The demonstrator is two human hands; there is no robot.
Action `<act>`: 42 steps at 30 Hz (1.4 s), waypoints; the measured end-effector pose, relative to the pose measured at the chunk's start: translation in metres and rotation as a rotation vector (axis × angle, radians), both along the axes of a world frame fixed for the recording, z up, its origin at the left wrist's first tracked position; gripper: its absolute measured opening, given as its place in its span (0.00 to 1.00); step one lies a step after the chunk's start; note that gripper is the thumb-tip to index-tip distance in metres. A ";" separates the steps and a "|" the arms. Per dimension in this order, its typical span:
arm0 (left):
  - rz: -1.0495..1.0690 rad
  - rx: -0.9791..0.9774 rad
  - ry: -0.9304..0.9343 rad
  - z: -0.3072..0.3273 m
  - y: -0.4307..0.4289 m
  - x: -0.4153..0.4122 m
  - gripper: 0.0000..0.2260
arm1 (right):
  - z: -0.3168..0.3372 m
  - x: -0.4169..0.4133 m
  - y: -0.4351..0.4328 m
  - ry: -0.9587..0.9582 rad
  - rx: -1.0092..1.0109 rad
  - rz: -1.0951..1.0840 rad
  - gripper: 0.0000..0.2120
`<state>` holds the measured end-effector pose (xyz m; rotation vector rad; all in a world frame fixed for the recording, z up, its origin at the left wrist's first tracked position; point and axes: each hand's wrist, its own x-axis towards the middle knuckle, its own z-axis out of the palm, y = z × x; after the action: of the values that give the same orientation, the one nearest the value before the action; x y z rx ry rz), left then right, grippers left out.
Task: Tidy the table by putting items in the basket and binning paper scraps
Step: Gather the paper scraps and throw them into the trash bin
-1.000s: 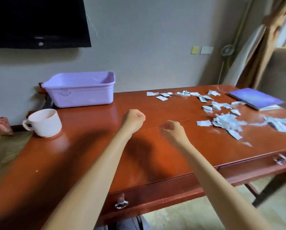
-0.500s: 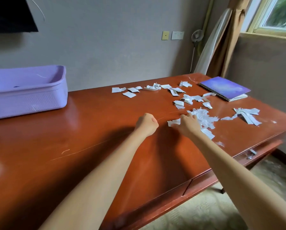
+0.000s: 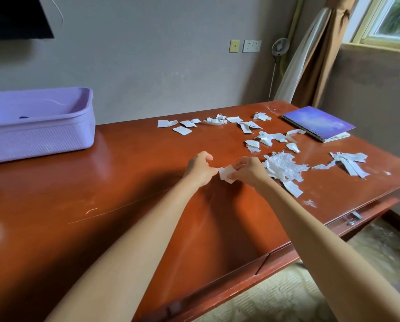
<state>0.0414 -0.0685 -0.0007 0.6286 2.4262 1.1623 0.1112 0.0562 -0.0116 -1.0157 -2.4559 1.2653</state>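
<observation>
Both bare forearms reach out from the near edge over the glossy red-brown wooden table [image 3: 129, 182] and meet near its middle. The right hand [image 3: 247, 169] pinches a small white torn paper scrap [image 3: 226, 174] between thumb and fingertips, apparently lifted just clear of the wood. The left hand [image 3: 200, 167] is curled into a loose fist with its fingertips touching the scrap's left edge, probably to take it over or to gather scraps into one hand; whether it truly grips the paper I cannot tell. Just beside the right hand, on its right, lies a crumpled heap of shredded white paper [image 3: 283, 167], likely next in line because it is closest. Beyond it more white paper pieces [image 3: 252, 131] are scattered toward the far edge, and a bundle of torn white strips [image 3: 349, 162] lies near the right side. A purple spiral-bound notebook [image 3: 317, 123] sits at the far right corner, not yet put away. The lilac plastic basket [image 3: 38, 133] stands well apart at the far left. No bin is in view.
</observation>
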 end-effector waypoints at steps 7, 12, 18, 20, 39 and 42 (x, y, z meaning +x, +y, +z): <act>0.065 0.011 -0.004 0.002 -0.021 0.006 0.07 | 0.005 0.006 -0.031 0.134 -0.220 0.098 0.08; 0.138 0.047 -0.015 0.000 -0.020 0.013 0.07 | -0.005 0.019 -0.011 0.036 0.296 -0.095 0.15; 0.118 0.036 -0.007 0.002 0.005 0.030 0.10 | -0.014 0.037 0.031 -0.222 0.513 -0.163 0.24; 0.106 0.050 -0.001 0.004 0.014 0.029 0.10 | -0.016 0.034 0.041 -0.239 0.507 -0.169 0.24; -0.011 -0.095 -0.324 0.055 0.082 -0.046 0.10 | 0.025 -0.023 0.079 -0.600 0.268 -0.290 0.24; -0.040 -0.129 -0.372 0.067 0.088 -0.041 0.11 | 0.027 -0.012 0.084 -0.658 0.165 -0.243 0.25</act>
<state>0.0007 0.0196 0.0659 0.3800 2.1408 0.9955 0.0991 0.1401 0.0156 -1.8411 -2.6888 0.7063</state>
